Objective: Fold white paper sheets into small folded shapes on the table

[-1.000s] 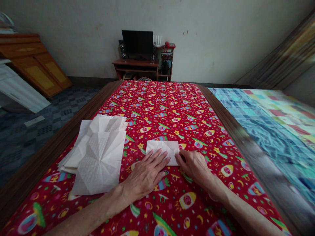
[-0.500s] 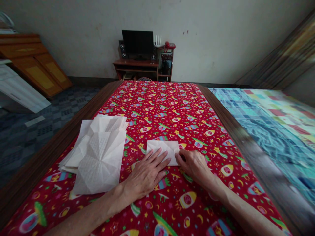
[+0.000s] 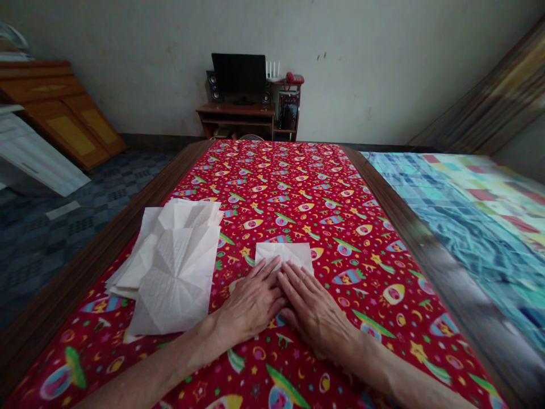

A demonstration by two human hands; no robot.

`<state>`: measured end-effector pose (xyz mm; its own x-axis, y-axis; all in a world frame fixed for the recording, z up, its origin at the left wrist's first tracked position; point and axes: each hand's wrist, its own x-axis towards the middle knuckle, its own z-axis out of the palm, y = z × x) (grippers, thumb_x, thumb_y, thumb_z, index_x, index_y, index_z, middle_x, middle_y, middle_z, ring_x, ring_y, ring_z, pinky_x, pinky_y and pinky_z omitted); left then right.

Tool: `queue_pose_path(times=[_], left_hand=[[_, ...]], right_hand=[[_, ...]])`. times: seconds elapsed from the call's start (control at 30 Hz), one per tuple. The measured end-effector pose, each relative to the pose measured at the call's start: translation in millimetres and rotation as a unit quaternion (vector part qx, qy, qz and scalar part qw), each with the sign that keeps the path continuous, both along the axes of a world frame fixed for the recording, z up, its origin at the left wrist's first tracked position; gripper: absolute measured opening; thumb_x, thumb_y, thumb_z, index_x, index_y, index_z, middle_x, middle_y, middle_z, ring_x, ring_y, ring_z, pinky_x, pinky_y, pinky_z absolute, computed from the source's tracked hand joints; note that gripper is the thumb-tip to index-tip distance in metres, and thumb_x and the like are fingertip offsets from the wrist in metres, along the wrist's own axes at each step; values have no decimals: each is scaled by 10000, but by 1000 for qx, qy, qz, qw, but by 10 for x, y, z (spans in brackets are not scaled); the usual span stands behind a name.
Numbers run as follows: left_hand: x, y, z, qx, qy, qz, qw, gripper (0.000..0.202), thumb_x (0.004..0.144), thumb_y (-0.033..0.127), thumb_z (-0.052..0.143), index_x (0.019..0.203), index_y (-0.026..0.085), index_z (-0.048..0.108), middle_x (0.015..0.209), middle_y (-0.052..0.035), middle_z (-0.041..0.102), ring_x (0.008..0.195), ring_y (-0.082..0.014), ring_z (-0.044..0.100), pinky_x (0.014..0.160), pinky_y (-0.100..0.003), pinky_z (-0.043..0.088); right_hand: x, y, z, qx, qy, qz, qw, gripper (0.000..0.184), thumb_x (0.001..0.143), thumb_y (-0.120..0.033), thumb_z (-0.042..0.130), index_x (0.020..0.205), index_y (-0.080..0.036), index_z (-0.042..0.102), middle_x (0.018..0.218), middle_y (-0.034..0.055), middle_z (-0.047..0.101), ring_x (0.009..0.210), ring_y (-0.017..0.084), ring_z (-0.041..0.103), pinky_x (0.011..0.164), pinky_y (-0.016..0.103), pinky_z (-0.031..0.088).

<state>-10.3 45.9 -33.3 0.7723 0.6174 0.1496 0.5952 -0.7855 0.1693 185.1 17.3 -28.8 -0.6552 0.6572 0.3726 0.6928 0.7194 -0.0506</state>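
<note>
A small folded sheet of white paper [image 3: 284, 249] lies flat on the red patterned tablecloth [image 3: 293, 193]. My left hand [image 3: 254, 298] rests on its lower left part, fingers stretched out. Beside it, my right hand [image 3: 313, 304] lies over the lower right part, fingers extended and flat, its fingertips against the left hand's fingers. Both hands cover the paper's near edge. To the left is a loose pile of creased white paper sheets [image 3: 179, 272] with faint print showing on them; the top one has folds radiating from its middle.
The tablecloth covers a table with dark wooden edges [image 3: 378, 193]. On the right is a bed with a blue checked cover [image 3: 443, 216]. Against the far wall stands a desk [image 3: 234, 113] with a monitor [image 3: 239, 75] and a red telephone [image 3: 294, 78]. A wooden cabinet [image 3: 80, 122] stands left.
My right hand has moved left from the paper's right edge onto its lower part, and its curled fingers have straightened out flat. My left hand stays nearly in place.
</note>
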Motion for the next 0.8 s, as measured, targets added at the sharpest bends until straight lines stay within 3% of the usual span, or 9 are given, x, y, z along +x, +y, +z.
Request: queue_pose_path(times=[0.1, 0.3, 0.47, 0.57, 0.7, 0.8], left_hand=[[-3, 8, 0, 1, 8, 3, 1000, 420, 974, 342, 382, 1378, 235, 418, 1494, -81, 345, 1415, -256, 226, 1149, -459, 249], [-146, -16, 37, 25, 27, 0, 999, 486, 975, 353, 387, 1448, 317, 284, 1545, -10, 241, 1421, -246, 208, 1136, -437, 251], [-376, -75, 38, 35, 42, 19, 998, 455, 989, 365, 353, 1439, 323, 303, 1537, -10, 264, 1407, -211, 253, 1150, -430, 209], [-432, -121, 52, 35, 50, 32, 998, 439, 989, 371, 349, 1425, 322, 332, 1527, -14, 288, 1395, -208, 284, 1147, -454, 215], [-312, -114, 99, 26, 32, 55, 998, 396, 986, 322, 360, 1363, 243, 449, 1486, -54, 371, 1387, -220, 305, 1138, -448, 271], [-155, 11, 102, 21, 9, 38, 999, 399, 981, 304, 361, 1326, 153, 493, 1454, -112, 411, 1386, -232, 305, 1123, -409, 322]], right_hand=[[60, -23, -98, -37, -14, 3, 999, 642, 946, -391, 429, 1440, -12, 269, 1485, 214, 307, 1402, 285, 230, 1064, 437, 397], [365, -36, -137, -64, -32, 1, 997, 705, 948, -440, 424, 1493, -86, 151, 1533, 155, 204, 1422, 265, 159, 1125, 447, 319], [530, -97, -142, -65, -47, -6, 997, 701, 941, -455, 436, 1487, -94, 184, 1524, 145, 233, 1420, 258, 172, 1128, 446, 313], [532, -108, -103, -49, -54, -7, 997, 651, 942, -434, 441, 1457, -71, 277, 1490, 160, 312, 1402, 270, 233, 1110, 464, 337], [390, -19, -13, -46, -34, -28, 998, 464, 970, -341, 392, 1346, -82, 473, 1388, 153, 479, 1325, 261, 397, 1097, 499, 343], [255, 151, -4, -62, -20, -19, 998, 470, 977, -351, 375, 1356, -88, 462, 1384, 156, 483, 1326, 253, 397, 1090, 492, 353]])
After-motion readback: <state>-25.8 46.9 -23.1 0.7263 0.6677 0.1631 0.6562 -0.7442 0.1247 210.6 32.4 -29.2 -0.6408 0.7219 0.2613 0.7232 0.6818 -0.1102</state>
